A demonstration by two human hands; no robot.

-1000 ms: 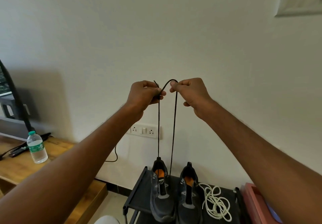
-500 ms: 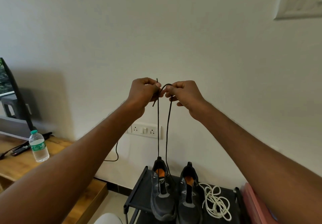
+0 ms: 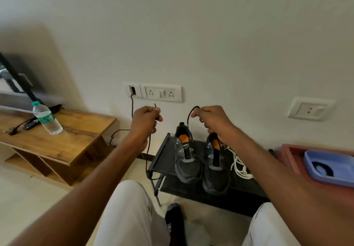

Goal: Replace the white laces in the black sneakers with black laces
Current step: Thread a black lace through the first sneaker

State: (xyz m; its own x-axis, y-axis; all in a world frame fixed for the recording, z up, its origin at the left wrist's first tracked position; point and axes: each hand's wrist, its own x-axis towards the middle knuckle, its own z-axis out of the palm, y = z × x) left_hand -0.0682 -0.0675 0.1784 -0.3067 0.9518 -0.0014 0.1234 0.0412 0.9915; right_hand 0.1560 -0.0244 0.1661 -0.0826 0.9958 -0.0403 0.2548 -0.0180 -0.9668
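Observation:
Two black sneakers with orange insoles, the left sneaker point(image 3: 186, 161) and the right sneaker point(image 3: 215, 171), stand unlaced side by side on a low black rack point(image 3: 191, 190). A heap of white laces point(image 3: 240, 165) lies on the rack just right of them. My left hand point(image 3: 145, 121) grips one part of a black lace point(image 3: 148, 150), its tip sticking up above the fist and the rest hanging down beside the rack. My right hand point(image 3: 212, 120) pinches the other end of that lace above the right sneaker.
A wooden bench point(image 3: 63, 136) at the left carries a water bottle point(image 3: 47, 120) and a cable. A wall socket panel point(image 3: 153, 92) sits behind the hands. At the right, a lilac tray point(image 3: 329, 167) rests on a red box point(image 3: 291, 157). My knees fill the bottom.
Both hands came down from chest height and moved apart, and the lace went from taut to slack. The camera tilted down, bringing the rack, knees and tray into view.

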